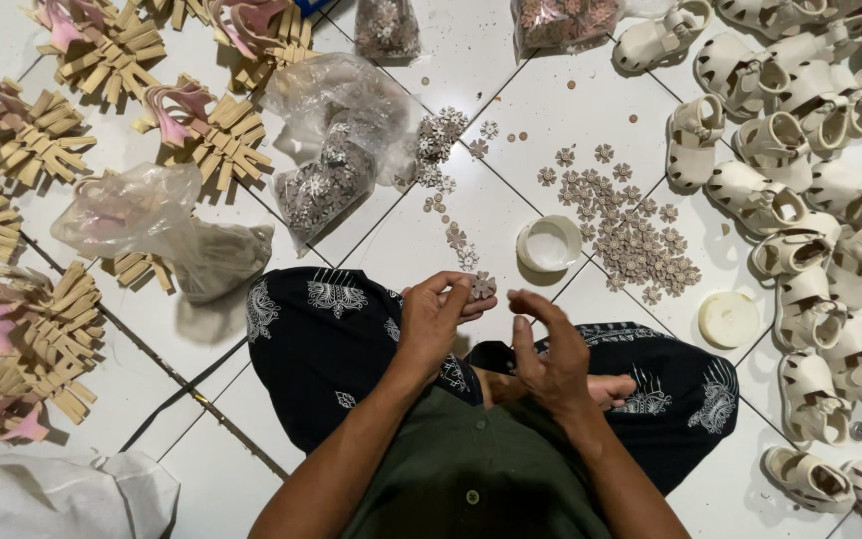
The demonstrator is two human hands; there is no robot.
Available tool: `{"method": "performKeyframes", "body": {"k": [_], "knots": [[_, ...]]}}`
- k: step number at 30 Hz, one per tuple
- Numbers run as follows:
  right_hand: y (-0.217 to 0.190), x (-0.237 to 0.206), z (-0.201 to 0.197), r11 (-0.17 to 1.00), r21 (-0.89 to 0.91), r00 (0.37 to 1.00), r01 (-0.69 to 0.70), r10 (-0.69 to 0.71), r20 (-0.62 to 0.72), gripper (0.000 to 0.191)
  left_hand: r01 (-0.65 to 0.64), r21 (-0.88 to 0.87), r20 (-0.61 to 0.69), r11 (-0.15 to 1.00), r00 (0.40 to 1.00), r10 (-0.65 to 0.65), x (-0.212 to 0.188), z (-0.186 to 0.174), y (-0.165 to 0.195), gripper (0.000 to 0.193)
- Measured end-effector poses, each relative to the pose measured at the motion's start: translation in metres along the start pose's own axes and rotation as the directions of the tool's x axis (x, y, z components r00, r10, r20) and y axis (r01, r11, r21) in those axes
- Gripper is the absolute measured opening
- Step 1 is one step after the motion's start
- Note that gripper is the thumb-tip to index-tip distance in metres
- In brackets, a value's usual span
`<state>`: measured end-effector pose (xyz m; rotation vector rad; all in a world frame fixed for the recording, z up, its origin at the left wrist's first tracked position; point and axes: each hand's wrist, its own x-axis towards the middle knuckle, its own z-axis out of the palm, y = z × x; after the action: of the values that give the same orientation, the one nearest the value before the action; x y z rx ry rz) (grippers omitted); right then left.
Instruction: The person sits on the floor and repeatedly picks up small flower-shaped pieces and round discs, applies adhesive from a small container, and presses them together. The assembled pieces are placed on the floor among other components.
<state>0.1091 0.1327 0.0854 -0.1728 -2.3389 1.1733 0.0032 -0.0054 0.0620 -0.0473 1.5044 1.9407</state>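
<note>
I sit cross-legged on a white tiled floor [491, 90]. My left hand [435, 317] pinches a small beige flower-shaped piece [482, 286] between thumb and fingertips, just above my knee. My right hand [551, 351] hovers beside it with fingers apart and curled, holding nothing. A loose heap of the same flower pieces [631, 235] lies on the floor ahead to the right. A small round white container [549, 244] stands beside that heap, and its white lid [728, 318] lies further right.
Cream-coloured small sandals [800, 190] are piled along the right. Clear plastic bags of flower pieces [336, 150] lie ahead at centre. Fan-shaped bundles of tan and pink straps [42, 135] cover the left. A white sack [52, 499] sits at bottom left.
</note>
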Motion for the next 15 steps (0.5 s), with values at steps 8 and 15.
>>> {"method": "performKeyframes", "body": {"k": [8, 15], "knots": [[0.042, -0.001, 0.020, 0.947, -0.050, 0.945, -0.316, 0.319, 0.073, 0.038, 0.091, -0.059, -0.071, 0.994, 0.993, -0.095, 0.006, -0.013, -0.012, 0.030], [0.099, 0.025, 0.079, 0.813, -0.110, 0.776, -0.572, 0.579, 0.249, 0.047, 0.062, -0.072, -0.152, 0.995, 0.986, -0.073, 0.004, -0.044, -0.008, 0.029]]}}
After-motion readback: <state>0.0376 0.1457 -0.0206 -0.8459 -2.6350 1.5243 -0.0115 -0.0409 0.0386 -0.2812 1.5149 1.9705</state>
